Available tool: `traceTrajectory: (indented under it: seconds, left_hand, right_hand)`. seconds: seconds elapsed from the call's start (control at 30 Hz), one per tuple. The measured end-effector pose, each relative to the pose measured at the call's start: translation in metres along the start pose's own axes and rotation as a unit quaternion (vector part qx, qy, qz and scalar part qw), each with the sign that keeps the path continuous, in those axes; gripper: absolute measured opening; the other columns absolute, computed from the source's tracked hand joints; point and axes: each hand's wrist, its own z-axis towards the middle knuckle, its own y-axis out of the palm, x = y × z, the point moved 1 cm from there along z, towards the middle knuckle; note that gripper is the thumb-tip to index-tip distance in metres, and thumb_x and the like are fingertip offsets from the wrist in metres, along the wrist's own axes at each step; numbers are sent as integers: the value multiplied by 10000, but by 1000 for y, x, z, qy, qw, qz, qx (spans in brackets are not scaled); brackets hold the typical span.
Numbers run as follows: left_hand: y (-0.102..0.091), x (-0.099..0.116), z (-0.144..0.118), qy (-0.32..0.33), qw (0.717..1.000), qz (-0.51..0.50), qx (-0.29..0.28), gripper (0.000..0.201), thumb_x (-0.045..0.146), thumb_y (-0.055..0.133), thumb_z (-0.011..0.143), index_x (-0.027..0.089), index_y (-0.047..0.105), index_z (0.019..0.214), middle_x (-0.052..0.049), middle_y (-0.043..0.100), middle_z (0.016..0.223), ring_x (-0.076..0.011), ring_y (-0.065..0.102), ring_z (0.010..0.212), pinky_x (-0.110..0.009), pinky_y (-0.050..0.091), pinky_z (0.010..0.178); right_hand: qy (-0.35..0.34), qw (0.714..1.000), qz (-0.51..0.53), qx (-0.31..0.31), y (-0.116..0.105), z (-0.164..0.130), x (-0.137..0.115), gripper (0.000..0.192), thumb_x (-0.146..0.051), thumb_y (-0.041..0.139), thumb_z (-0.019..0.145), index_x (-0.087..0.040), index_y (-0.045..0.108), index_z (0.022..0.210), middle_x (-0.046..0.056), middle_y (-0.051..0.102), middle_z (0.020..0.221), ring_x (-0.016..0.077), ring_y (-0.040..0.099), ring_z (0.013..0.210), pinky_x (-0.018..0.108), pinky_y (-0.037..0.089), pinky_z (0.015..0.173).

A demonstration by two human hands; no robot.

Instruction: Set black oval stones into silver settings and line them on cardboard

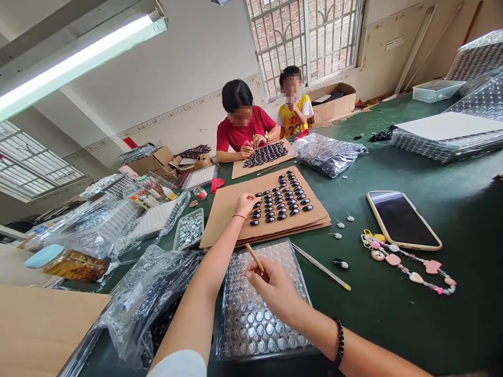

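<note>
My left hand [247,204] reaches over a stack of cardboard sheets [223,209], its fingers pinched at a small black oval piece [258,200] at the left end of a row. Several similar black pieces [281,201], each with a shiny pale spot, lie in rows on the cardboard. My right hand [273,285] is closed around a thin wooden stick [255,257], which points up and left. Beneath that hand lies a clear plastic tray [251,314] with round, silvery parts in its cells.
A white stick [322,267], a loose black piece [340,263] and a phone [404,219] with a bead strap lie to the right. At left are a box of silvery discs [189,230], plastic bags [157,288] and a jar [68,263]. Across the table, a person in red [245,125] handles black pieces beside another person.
</note>
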Motion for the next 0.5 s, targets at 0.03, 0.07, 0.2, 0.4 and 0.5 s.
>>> traceTrajectory:
  seconds: [0.03, 0.07, 0.2, 0.4, 0.5]
  left_hand:
    - [-2, 0, -1, 0, 1000, 1, 0, 260, 411, 675, 546, 178, 586, 618, 33, 493, 508, -117, 473, 506, -224, 331, 500]
    - [-3, -1, -3, -1, 1000, 2, 1, 261, 413, 672, 549, 177, 585, 615, 34, 487, 504, -117, 469, 502, -225, 330, 499]
    - [-10, 0, -11, -1, 1000, -2, -3, 269, 419, 669, 552, 172, 587, 623, 30, 498, 522, -112, 475, 512, -219, 336, 502]
    - [-16, 5, -26, -9, 1000, -10, -4, 279, 402, 705, 504, 164, 581, 581, 17, 522, 539, -125, 492, 547, -230, 358, 534]
    - [-29, 9, -36, -7, 1000, -24, 6, 268, 396, 686, 545, 162, 596, 639, 4, 550, 585, -133, 514, 589, -236, 376, 566]
  right_hand:
    - [-3, 1000, -4, -1, 0, 0, 0, 100, -244, 471, 748, -162, 505, 700, -47, 365, 545, 80, 312, 487, 200, 239, 444]
    - [-5, 1000, -8, -1, 0, 0, -1, 101, -241, 469, 748, -161, 505, 698, -46, 367, 546, 80, 313, 490, 201, 241, 447]
    - [-10, 1000, -16, -3, 1, 0, 0, 99, -234, 463, 752, -159, 503, 702, -46, 363, 550, 81, 309, 495, 202, 246, 452]
    - [-9, 1000, -8, -15, -1, 0, 1, 131, -279, 481, 752, -154, 506, 719, -49, 362, 542, 81, 318, 484, 204, 257, 452]
    - [-18, 1000, 14, 13, -7, 3, 0, 196, -329, 461, 772, -150, 521, 719, -41, 378, 532, 89, 342, 485, 209, 274, 456]
